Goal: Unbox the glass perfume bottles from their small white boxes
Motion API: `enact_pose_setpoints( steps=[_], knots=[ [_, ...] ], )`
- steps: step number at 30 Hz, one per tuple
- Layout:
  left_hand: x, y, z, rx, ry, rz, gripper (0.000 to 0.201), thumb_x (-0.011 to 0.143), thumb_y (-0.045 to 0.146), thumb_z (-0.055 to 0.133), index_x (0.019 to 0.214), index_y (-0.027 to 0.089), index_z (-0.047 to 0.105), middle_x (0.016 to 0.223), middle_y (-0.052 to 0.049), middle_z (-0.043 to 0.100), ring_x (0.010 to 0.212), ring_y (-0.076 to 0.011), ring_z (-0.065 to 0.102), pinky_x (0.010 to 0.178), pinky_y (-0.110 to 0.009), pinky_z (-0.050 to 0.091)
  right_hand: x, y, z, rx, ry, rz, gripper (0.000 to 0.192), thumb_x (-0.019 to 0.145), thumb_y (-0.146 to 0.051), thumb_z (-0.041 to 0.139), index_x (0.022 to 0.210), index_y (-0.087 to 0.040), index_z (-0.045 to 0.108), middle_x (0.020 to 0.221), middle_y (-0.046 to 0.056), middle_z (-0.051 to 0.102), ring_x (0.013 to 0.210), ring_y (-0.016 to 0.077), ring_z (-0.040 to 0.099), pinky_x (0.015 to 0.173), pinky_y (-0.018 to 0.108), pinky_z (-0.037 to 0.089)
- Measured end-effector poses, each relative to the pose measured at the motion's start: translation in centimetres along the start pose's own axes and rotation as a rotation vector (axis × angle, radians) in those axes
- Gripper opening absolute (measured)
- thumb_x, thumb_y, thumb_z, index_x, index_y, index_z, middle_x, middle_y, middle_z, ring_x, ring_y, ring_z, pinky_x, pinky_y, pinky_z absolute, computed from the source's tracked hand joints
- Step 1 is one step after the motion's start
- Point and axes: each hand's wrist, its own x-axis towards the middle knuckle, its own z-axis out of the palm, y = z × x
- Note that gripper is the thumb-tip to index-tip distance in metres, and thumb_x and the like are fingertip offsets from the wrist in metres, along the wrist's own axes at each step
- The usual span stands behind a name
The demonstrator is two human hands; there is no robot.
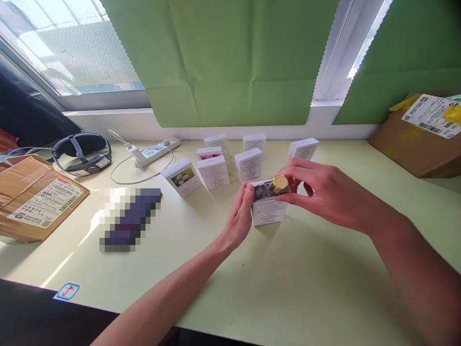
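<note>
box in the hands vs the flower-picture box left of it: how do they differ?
The held box is gripped by the left hand and the right hand; the flower-picture box stands untouched on the table.
The held box has a gold-capped bottle at its top; the flower-picture box is shut.
The held box stands nearer the person; the flower-picture box sits with the other boxes.
Both are small, white and printed.
</note>
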Motion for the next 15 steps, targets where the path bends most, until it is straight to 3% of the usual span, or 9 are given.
enact_pose_setpoints(
  steps=[6,10,15],
  knots=[
    [0.1,0.4,0.0,0.026,0.002,-0.024,0.043,0.100,0.058,0.040,0.115,0.023,0.060,0.104,-0.003,0.066,0.089,-0.0165,0.058,0.077,-0.026,0.046,-0.3,-0.6,-0.1,-0.073,-0.038,0.055,0.023,0.098,-0.047,0.054,0.102,-0.026,0.063,0.094,0.003,0.069,0.074,0.0202,0.065,0.063,0.033,0.044],
    [-0.1,0.2,-0.2,0.044,-0.018,0.006,0.040,0.102,0.055,0.038,0.121,0.024,0.056,0.116,-0.004,0.064,0.101,-0.0186,0.058,0.087,-0.029,0.046,-0.4,-0.8,-0.2,-0.113,-0.035,0.074,0.023,0.099,-0.046,0.053,0.100,-0.025,0.062,0.092,0.003,0.069,0.071,0.0209,0.066,0.062,0.034,0.044],
    [-0.5,-1.0,-0.9,0.081,-0.222,0.164,0.050,0.096,0.047,0.053,0.139,0.029,0.035,0.130,-0.008,0.057,0.113,-0.0238,0.056,0.093,-0.037,0.047,-0.8,0.0,-0.9,-0.057,-0.071,0.118,0.027,0.095,-0.054,0.056,0.099,-0.029,0.063,0.089,0.001,0.070,0.067,0.0195,0.062,0.055,0.031,0.039]
  ],
)
